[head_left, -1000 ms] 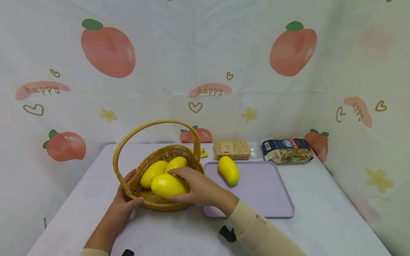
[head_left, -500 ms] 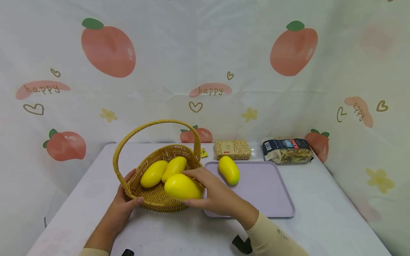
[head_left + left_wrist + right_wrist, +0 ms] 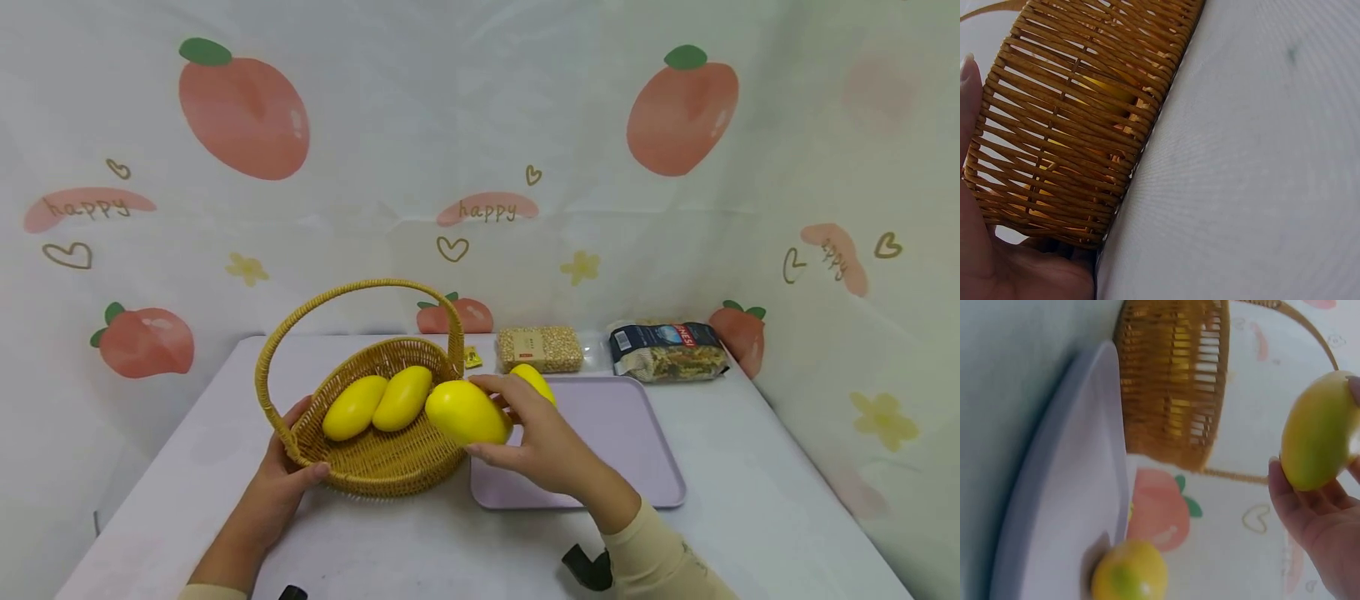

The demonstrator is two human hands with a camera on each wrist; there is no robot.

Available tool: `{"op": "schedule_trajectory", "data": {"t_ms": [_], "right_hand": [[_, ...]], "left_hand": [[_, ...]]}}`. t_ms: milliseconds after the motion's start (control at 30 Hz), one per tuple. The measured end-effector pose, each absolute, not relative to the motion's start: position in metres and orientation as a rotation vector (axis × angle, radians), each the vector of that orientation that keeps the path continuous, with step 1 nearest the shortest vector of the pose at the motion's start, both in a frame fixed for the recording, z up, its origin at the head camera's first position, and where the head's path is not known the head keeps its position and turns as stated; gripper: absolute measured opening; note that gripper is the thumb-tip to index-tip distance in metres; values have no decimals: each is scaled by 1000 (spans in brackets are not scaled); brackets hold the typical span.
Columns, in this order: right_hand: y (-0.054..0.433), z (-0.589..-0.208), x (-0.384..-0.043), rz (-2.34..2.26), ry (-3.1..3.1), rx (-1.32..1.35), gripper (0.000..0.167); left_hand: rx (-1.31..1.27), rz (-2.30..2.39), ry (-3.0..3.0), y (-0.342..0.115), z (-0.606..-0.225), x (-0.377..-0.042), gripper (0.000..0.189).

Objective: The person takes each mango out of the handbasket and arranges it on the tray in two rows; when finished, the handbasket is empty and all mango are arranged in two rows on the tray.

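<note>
A yellow mango (image 3: 467, 413) is held by my right hand (image 3: 551, 437), fingers over the top and thumb beneath, in the air between the basket and the tray. In the right wrist view the same mango (image 3: 1317, 431) shows a greenish side. My left hand (image 3: 279, 483) grips the left side of the wicker basket (image 3: 390, 477), thumb on the rim. The left wrist view shows the basket's woven wall (image 3: 1072, 112) beside the palm. Two mangoes, one at the left (image 3: 355, 407) and one beside it (image 3: 402, 398), lie inside. Another mango (image 3: 534, 383) rests on the lilac tray (image 3: 622, 450), partly hidden by my right hand.
Behind the tray lie a bag of pale grains or beans (image 3: 540, 348) and a dark-labelled pasta bag (image 3: 667, 350). A small yellow packet (image 3: 472, 357) sits behind the basket. The basket's tall arched handle (image 3: 360, 286) rises over it. A printed cloth (image 3: 375, 125) hangs behind the table.
My right hand has lifted the mango up out of the basket and carried it right, toward the tray. My left hand keeps its hold on the basket.
</note>
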State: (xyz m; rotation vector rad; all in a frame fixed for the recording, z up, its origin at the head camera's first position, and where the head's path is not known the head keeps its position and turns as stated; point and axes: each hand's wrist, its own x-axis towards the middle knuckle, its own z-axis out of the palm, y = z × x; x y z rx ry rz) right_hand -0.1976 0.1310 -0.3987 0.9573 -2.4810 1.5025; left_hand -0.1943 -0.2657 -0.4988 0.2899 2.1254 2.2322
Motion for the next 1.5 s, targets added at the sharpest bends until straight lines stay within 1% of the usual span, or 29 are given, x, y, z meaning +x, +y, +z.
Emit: {"op": "schedule_trajectory", "data": {"t_ms": [367, 633, 833, 1033, 1267, 1500], "right_hand": [[163, -397, -211, 1520, -2433, 686, 78], [184, -396, -220, 1516, -2442, 489, 76], [201, -396, -226, 1536, -2438, 410, 74], [217, -403, -235, 1545, -2449, 344, 73], [232, -413, -246, 1506, -2534, 186, 79], [244, -429, -259, 1417, -2674, 117, 75]], "left_hand": [[309, 2227, 2128, -264, -498, -194, 102], [308, 2214, 2134, -264, -498, -194, 101], [313, 2216, 2134, -266, -499, -194, 102], [302, 2216, 2128, -266, -498, -193, 101], [308, 2205, 2136, -266, -496, -193, 101], [303, 2206, 2134, -266, -496, -194, 101]]}}
